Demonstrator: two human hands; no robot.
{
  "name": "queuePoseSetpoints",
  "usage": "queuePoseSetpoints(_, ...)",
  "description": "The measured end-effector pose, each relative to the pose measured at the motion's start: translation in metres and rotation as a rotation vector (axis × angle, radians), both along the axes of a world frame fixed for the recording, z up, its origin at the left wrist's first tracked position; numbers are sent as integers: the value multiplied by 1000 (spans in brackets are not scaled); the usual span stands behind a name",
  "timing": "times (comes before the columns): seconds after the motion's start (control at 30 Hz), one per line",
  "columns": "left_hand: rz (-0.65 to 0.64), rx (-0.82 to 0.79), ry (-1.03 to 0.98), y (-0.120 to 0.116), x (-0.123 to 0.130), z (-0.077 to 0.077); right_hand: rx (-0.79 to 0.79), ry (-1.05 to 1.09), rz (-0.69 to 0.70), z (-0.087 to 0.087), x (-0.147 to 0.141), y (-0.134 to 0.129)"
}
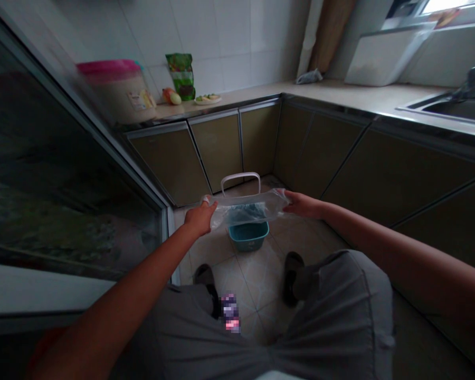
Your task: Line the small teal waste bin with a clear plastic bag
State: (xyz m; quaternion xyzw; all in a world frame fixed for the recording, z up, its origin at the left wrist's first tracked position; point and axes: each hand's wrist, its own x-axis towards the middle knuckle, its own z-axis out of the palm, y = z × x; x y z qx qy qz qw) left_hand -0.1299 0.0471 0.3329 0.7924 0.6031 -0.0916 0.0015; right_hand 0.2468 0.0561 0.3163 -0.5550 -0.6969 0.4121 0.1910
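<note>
A clear plastic bag is stretched sideways between my two hands. My left hand grips its left end, with the thumb on top. At the other end, my right hand pinches the plastic between thumb and fingers. Below and behind the bag, a small teal bin stands on the floor, its upper part seen through the film. The bin's pale handle rises upright behind the bag.
Cabinets line the left and right, meeting in a corner. On the counter are a pink-lidded container, a green packet, onions and a plate. A sink is at right; a glass door borders the left.
</note>
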Motion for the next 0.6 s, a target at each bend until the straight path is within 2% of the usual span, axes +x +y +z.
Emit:
queuePoseSetpoints(0.17, -4, -60, -10, 8, -6, -13, -65, -10, -25, -9, 0, -5)
queuePoseSetpoints(0.3, 3, -56, -161, 16, -11, -26, -91, 27, -78, -11, -3, -9)
queuePoseSetpoints(0.37, 26, -22, -325, 20, -11, -34, -145, -10, -149, -12, -5, -10)
queuePoseSetpoints(0.47, 105, 20, -688, 25, -5, -45, -185, -49, -308, -13, -7, -4)
queuePoseSetpoints(0.6, 229, -65, -1291, 25, 4, -52, -50, 204, -544, -6, -3, 13)
